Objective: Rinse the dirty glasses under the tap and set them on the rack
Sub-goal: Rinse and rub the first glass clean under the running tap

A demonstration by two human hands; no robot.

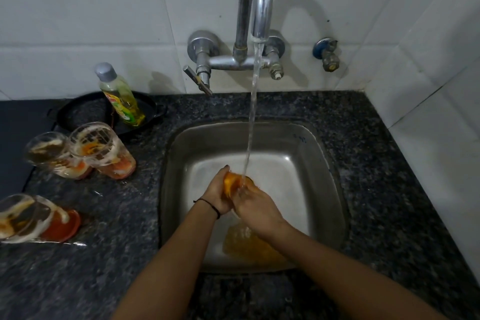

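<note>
Rinsing is under way at the centre of the frame: a glass [232,185] is held low inside the sink [306,143], and the stream [253,112] from the tap [261,8] lands on it. The glass is lodged between the two hands and largely covered by them, so its long axis cannot be read with confidence; its open end seems to be turned up and to the right, towards the water. The left hand [217,193] is wrapped round the glass's left side with curled fingers. The right hand [257,206] is laid against the right side with its fingers in the stream; whether it clasps the glass or only rubs it cannot be told. Both hands are in contact with the glass, so neither is nearer. No rack is in view, so the direction of the coming set-down cannot be judged.

Orange-tinted water is pooled on the sink floor just below the hands. On the table [117,262] at the left, four more glasses are waiting: an upper pair [104,153] side by side and a lower pair [39,218] at the frame's edge, all streaked with orange residue and white foam. At upper left, a bottle [122,101] of yellow liquid is stood leaning in a black pan [75,114].
</note>
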